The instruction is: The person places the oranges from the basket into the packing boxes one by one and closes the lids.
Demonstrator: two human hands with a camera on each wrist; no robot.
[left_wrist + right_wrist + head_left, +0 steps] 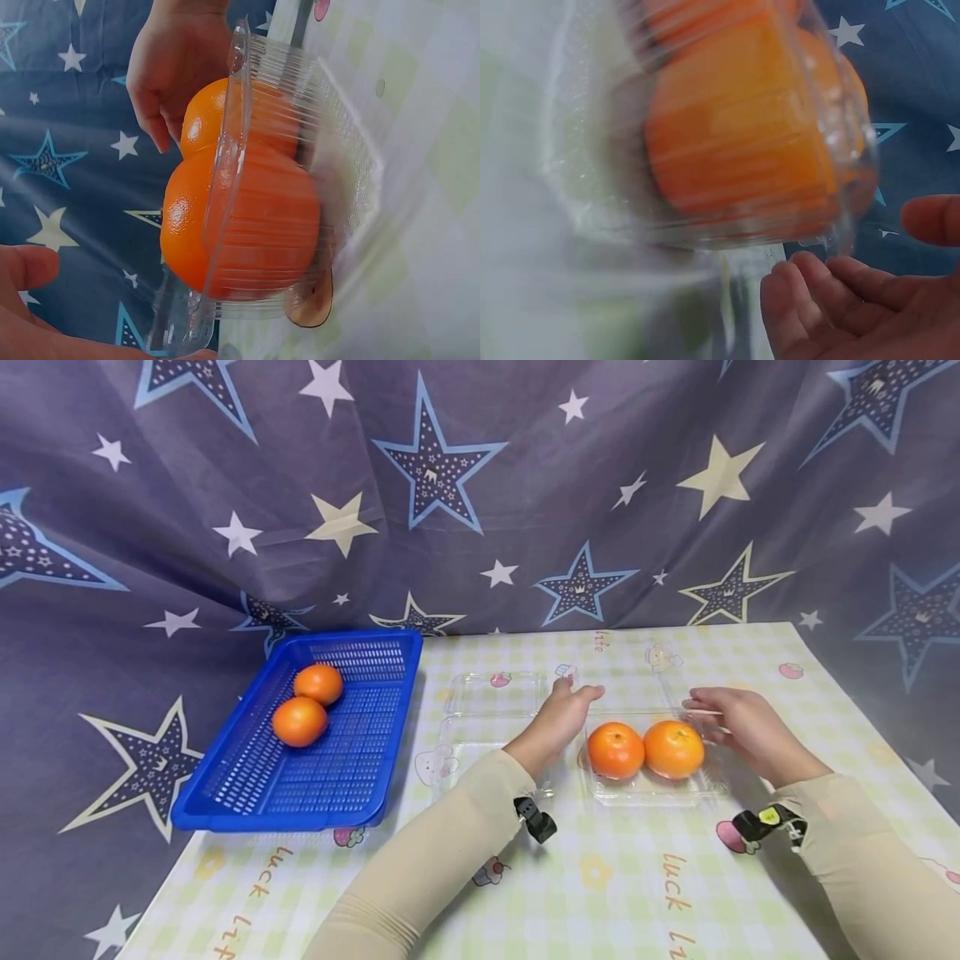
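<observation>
From the head view, a clear plastic box (651, 781) sits on the bench (600, 893) with two oranges (645, 749) side by side in it, their row running left to right. The left hand (558, 720) lies just at the box's left end, the right hand (738, 722) just at its right end, so the box is between the two and about equally near each. Both grips look loose, fingers stretched toward the far rim and not wrapped round anything; whether fingertips touch the plastic cannot be told here. An empty clear box (491, 710) lies further left, and beyond it a blue basket (300, 777) holds two more oranges.

From the left wrist view, the ribbed clear box (300, 195) shows close up, both oranges (247, 225) glossy and pressed together inside. The left hand (30, 307) is apart from the rim, fingers relaxed; the right hand (176, 67) hangs at the other end.

From the right wrist view, blurred, the box (727, 150) with the fruit is just beside the right hand (855, 300), whose fingers are gently curved and holding nothing.
</observation>
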